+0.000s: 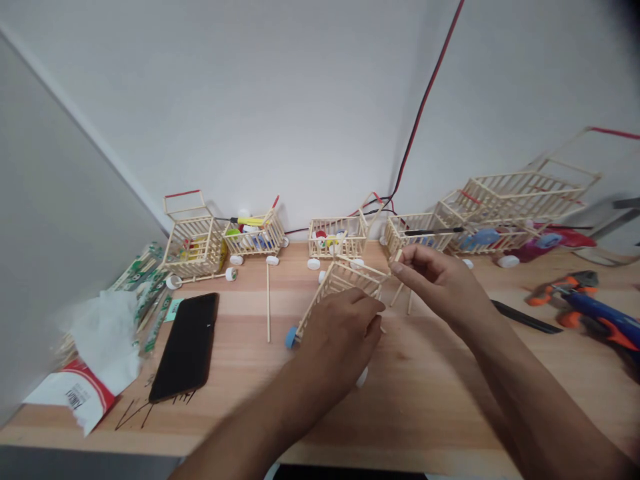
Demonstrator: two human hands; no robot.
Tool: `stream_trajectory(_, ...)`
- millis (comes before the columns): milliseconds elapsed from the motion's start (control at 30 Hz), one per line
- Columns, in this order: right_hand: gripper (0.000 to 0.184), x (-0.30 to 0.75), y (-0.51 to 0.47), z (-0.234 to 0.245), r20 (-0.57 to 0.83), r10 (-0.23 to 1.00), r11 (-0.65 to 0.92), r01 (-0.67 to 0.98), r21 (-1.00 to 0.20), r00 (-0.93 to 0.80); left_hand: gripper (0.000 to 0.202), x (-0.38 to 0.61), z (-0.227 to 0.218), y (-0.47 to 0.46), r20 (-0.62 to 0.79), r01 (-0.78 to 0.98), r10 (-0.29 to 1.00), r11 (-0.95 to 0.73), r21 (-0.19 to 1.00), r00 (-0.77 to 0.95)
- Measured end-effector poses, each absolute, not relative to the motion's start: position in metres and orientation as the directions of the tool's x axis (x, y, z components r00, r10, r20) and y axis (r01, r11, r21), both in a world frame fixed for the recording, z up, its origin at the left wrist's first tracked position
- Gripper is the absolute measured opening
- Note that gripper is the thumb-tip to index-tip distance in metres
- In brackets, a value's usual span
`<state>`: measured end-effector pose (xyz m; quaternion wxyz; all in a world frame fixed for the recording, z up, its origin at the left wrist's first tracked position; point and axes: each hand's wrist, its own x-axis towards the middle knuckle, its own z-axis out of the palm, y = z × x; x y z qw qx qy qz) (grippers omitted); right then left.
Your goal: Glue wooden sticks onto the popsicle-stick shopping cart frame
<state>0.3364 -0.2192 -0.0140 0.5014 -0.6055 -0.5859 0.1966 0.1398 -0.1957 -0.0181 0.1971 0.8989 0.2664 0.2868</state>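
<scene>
A small toy shopping cart [341, 279] made of thin wooden sticks stands tilted on the table, with a blue cap wheel at its lower left. My left hand [345, 333] is closed over the near side of this cart, hiding much of it. The fingers of my right hand [433, 273] pinch a short piece of wooden stick [399, 256] by the cart's upper right corner. Two loose sticks [403, 297] show between the cart and my right hand.
Along the wall stand several similar stick carts [337, 235], some filled with colourful pieces. At left lie a phone [186, 347], packaged sticks [150, 293] and a torn wrapper [83, 393]. A single stick [269, 303] lies left of centre. Blue and orange tools [600, 317] are at right.
</scene>
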Motion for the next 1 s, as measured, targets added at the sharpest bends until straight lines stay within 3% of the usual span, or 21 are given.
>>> stream_trajectory(1000,0.019,0.3352,-0.2211,-0.0116,0.376,0.898,0.196,0.557,-0.807,0.229,0.02,0.14,-0.0187,-0.1958,0.405,0.371,0.595,-0.778,0.508,0.694)
